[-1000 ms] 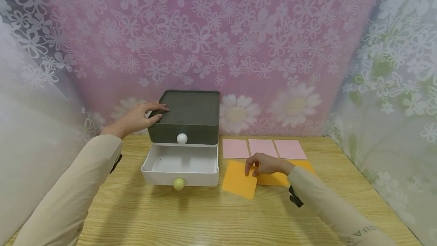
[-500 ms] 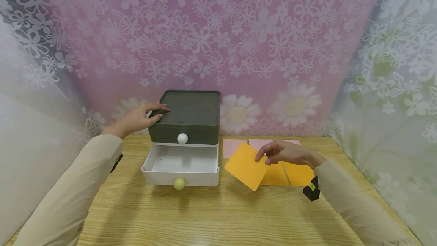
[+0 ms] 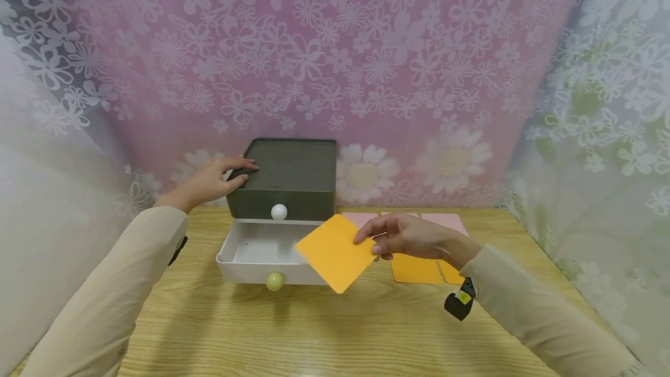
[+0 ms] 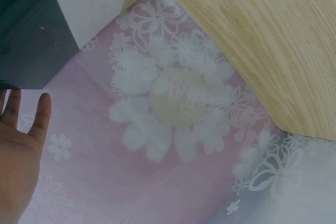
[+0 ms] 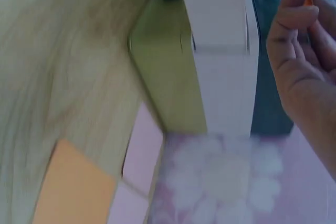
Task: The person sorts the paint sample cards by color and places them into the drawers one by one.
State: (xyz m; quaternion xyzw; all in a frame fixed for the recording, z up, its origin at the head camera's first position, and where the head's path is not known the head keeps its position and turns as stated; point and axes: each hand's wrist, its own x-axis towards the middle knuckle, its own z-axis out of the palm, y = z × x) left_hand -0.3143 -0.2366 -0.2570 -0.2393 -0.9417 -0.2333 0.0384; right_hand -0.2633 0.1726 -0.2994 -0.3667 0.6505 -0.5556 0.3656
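My right hand point(image 3: 410, 240) pinches one corner of an orange square card point(image 3: 332, 253), held up so that it overlaps the right front of the pulled-out white drawer point(image 3: 246, 273). In the right wrist view, thumb and fingers of the right hand point(image 5: 302, 45) meet on a small visible strip of the card. My left hand point(image 3: 209, 180) rests on the left edge of the dark green box top point(image 3: 295, 164), fingers lying over its surface. The left wrist view catches the left hand point(image 4: 21, 153) at the dark box's edge.
Pink cards point(image 3: 445, 223) lie in a row right of the box. In front of them are two orange cards point(image 3: 416, 269), partly behind my right hand. The dark upper drawer has a white knob point(image 3: 280, 212). A yellow-green lower section point(image 5: 168, 72) shows beneath the white drawer.
My right hand has lifted the orange card from the table and carried it left, to the front of the drawer. The left hand has stayed in place.
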